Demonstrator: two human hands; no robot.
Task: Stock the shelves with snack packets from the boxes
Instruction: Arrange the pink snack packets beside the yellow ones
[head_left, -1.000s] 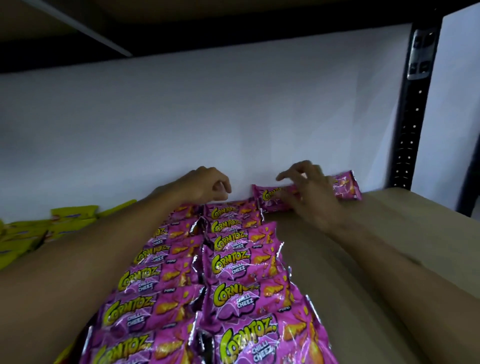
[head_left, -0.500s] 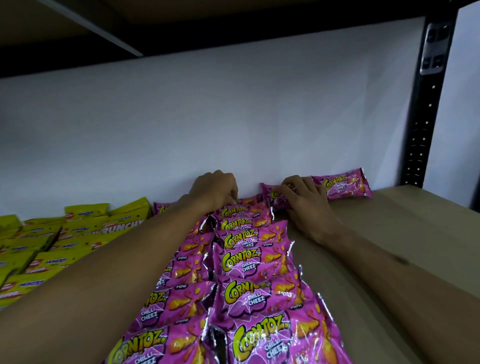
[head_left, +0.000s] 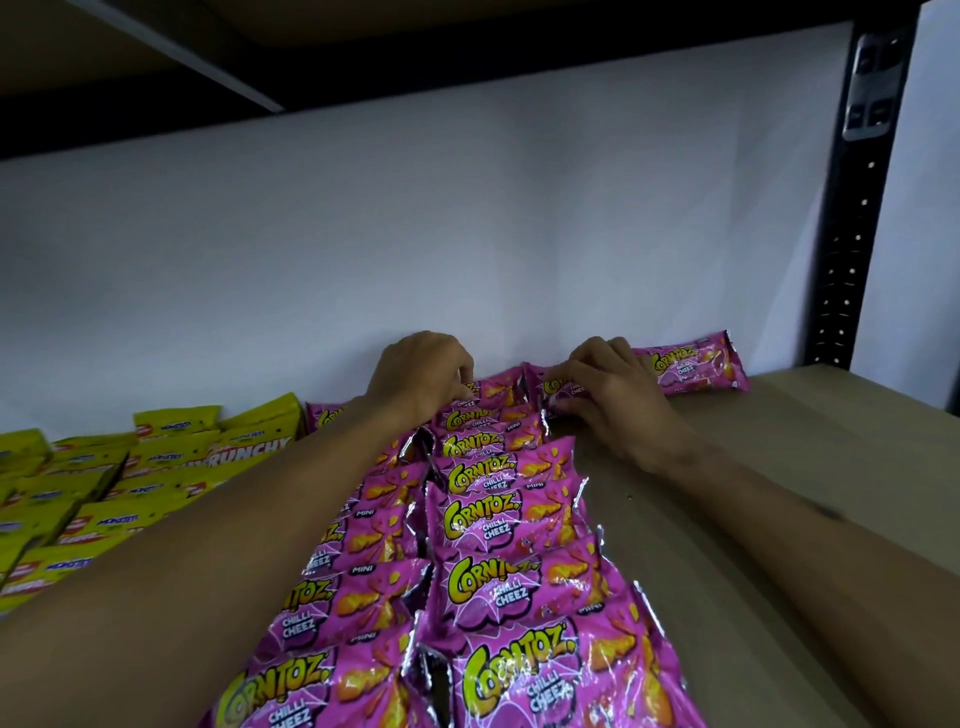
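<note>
Left hand (head_left: 421, 371) has advanced to the shelf (head_left: 779, 467) back and grips the rear packet (head_left: 488, 388); right hand (head_left: 618, 395), shifted leftward, pinches the next packet (head_left: 548, 389) at the wall (head_left: 467, 234)

Dim, bluish light, dark shadow overhead, wide-angle bending at edges, perhaps slightly soft throughout

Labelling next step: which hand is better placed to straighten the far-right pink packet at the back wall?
Likely right. The right hand holds the neighbouring packet, directly beside the far-right packet; the left hand is on the stocked column, farther off.
</note>
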